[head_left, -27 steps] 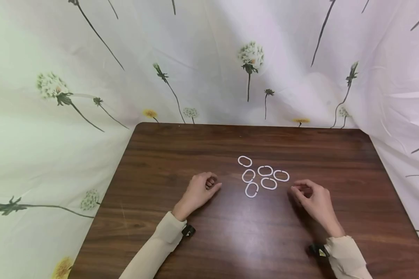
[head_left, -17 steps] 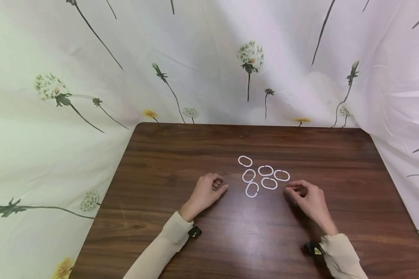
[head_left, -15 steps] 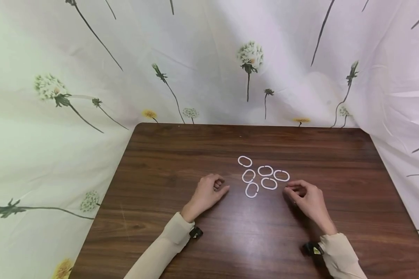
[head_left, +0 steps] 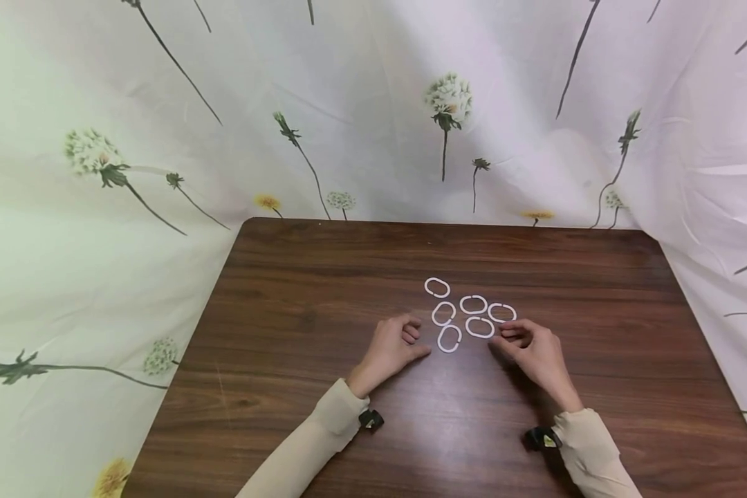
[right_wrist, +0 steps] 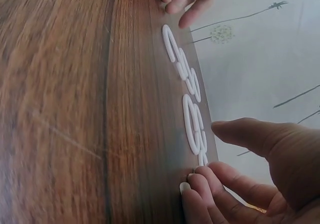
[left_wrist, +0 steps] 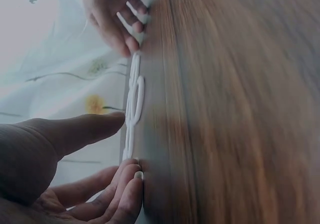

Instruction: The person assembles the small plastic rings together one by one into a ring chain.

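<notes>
Several white oval plastic rings, each with a small gap, lie flat in a loose cluster on the brown table. In the head view my left hand (head_left: 391,346) is left of the nearest ring (head_left: 439,340), thumb stretched toward it and the other fingers loosely bent. My right hand (head_left: 540,353) is at the cluster's right side, its fingertips close to the lower right ring (head_left: 467,324) and the rightmost ring (head_left: 490,308). Whether they touch a ring I cannot tell. Both wrist views show thumb and fingers apart with nothing between them. The far upper left ring (head_left: 427,288) lies away from both hands.
The dark wood-grain table (head_left: 324,270) has its far edge against a white flower-printed cloth (head_left: 373,111), which also hangs at both sides. Small black devices sit at each sleeve cuff, on the left (head_left: 371,419) and on the right (head_left: 540,438).
Both hands have moved inward toward the rings, the left one rightward and the right one leftward. The rings have stayed where they were.
</notes>
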`<action>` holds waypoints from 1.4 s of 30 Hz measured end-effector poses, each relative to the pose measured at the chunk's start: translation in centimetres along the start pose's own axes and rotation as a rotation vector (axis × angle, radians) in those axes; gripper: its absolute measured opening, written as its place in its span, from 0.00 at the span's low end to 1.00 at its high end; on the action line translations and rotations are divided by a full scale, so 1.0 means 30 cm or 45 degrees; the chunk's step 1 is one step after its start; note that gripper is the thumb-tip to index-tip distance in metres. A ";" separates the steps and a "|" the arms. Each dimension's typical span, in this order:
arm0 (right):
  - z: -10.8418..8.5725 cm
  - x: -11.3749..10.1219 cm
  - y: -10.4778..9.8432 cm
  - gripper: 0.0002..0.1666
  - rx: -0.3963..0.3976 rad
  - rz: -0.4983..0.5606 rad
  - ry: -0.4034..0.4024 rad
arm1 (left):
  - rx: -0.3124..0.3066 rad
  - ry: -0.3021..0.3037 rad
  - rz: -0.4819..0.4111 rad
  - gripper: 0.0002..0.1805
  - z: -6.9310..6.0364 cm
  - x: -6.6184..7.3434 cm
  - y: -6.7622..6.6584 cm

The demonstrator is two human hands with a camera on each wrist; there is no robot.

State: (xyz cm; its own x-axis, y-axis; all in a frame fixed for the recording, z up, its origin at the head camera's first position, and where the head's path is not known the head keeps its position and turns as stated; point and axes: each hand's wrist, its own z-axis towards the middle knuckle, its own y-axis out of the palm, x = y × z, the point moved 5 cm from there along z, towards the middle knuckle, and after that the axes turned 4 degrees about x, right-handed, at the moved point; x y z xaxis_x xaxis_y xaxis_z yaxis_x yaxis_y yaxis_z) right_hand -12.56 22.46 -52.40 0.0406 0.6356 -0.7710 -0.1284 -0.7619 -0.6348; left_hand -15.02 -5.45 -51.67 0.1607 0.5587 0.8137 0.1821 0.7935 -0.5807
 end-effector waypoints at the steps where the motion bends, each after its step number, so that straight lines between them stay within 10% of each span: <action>1: -0.001 -0.002 0.002 0.20 0.003 -0.004 0.004 | 0.000 -0.001 -0.006 0.25 0.001 0.003 0.005; 24: 0.002 -0.031 0.038 0.24 0.019 -0.073 0.070 | 0.061 -0.018 0.004 0.26 0.009 0.050 0.069; 42: 0.004 -0.038 0.072 0.32 0.106 -0.230 0.180 | 0.153 -0.039 0.419 0.26 0.015 0.083 0.123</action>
State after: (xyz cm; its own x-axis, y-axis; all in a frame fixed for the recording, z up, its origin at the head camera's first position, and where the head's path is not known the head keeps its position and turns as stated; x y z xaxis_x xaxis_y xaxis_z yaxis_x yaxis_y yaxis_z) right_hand -13.02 20.10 -52.89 0.2082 0.7324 -0.6483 -0.1873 -0.6207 -0.7614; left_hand -14.37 -1.00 -51.77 0.1625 0.7947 0.5848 0.0099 0.5914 -0.8063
